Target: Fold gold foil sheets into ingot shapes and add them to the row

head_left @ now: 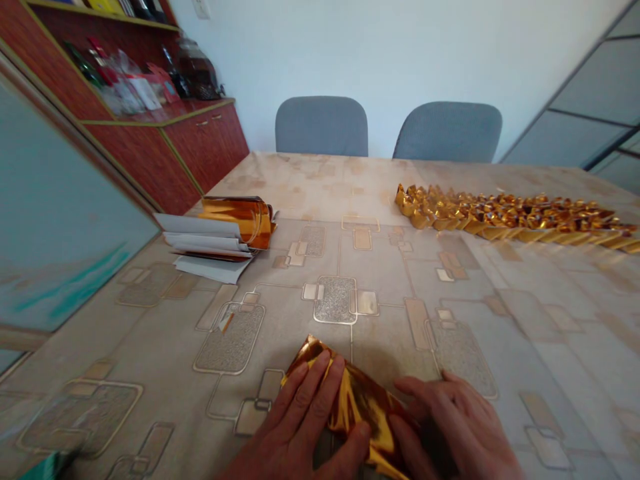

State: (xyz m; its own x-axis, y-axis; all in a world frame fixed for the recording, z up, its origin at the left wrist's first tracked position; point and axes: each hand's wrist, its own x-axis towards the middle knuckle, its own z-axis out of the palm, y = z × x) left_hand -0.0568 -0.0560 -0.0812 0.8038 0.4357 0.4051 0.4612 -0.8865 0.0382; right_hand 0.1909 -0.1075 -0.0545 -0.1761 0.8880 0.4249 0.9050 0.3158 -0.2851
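A sheet of gold foil [370, 400] is laid on the table [280, 320], close to its near edge, under and between the two hands. By the left hand [295, 420] it is pressed down from above: the long fingers are stretched forward and kept almost side by side over the upper left part of the foil, while the thumb is set apart, lower on it. By the right hand [465, 420] the right side of the foil is touched; the fingers are bent there, with the thumb side low at the edge, but whether the edge is pinched cannot be told. Because the foil looks thin, it may be judged very light and rather soft, with some crispness where it is creased. Its face is shiny, so some slipping under dry fingers may be expected, and it could be wrinkled or torn by a strong pull. It is best held flat near the far corner by spread pads, with the other side taken gently at the border between thumb and finger, and not by the loose, raised middle. Farther away, a bundle of sheets [205, 233] is seen on the left, and a row of gold pieces [525, 217] on the right.
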